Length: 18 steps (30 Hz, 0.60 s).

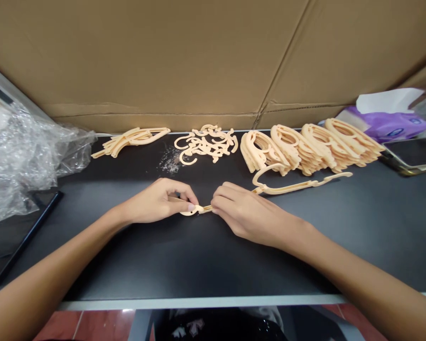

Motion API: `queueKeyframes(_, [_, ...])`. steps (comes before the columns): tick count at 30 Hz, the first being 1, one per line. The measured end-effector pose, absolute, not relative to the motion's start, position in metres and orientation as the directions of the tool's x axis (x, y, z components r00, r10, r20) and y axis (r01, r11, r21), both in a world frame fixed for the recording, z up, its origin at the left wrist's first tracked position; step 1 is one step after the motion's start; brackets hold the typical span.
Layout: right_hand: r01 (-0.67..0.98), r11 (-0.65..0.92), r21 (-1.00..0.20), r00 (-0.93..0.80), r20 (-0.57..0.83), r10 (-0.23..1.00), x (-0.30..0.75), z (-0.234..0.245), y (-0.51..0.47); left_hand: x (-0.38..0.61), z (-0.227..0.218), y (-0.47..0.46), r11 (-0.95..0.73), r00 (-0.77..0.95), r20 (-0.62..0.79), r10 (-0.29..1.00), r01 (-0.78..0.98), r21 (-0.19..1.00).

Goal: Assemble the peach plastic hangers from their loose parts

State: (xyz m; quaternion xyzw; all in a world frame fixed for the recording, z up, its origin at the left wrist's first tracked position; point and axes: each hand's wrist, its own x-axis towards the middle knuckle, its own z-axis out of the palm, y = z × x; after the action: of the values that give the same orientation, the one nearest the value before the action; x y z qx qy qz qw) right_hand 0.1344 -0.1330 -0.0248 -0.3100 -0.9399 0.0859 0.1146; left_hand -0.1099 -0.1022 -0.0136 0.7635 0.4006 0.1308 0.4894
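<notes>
A cream plastic folding hanger (287, 190) lies across the middle of the black table, its hook curving up and one arm stretching off to the right. My right hand (246, 210) is closed around its left arm and hides much of it. At that arm's left end, my left hand (163, 201) pinches a small cream end piece (189, 212) between thumb and fingers. The end piece touches the narrow tip of the arm; whether the two are locked together I cannot tell.
Behind my hands lie loose cream hooks and small parts (209, 144), with hanger arms (131, 139) left of them. Stacked hangers (305, 147) stand to the right, near a purple tissue pack (386, 124) and a phone (413, 152). Clear plastic wrap (24, 151) fills the left side; cardboard (156, 61) rises behind.
</notes>
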Motion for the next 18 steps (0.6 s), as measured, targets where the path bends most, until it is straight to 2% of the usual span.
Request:
queueKeyframes(13, [0.555,0.806,-0.205,-0.795,0.153,0.587,0.1333,-0.026,-0.1328,-0.1059,-0.012,-0.1052,-0.176,0.608,-0.205,0.767,0.506,0.844])
queueKeyframes(18, [0.54,0.818,-0.199,-0.803,0.17,0.571,0.1339,-0.0289,-0.1314,-0.1082,-0.0124,-0.1047,-0.207,0.617,-0.247,0.747,0.569,0.796])
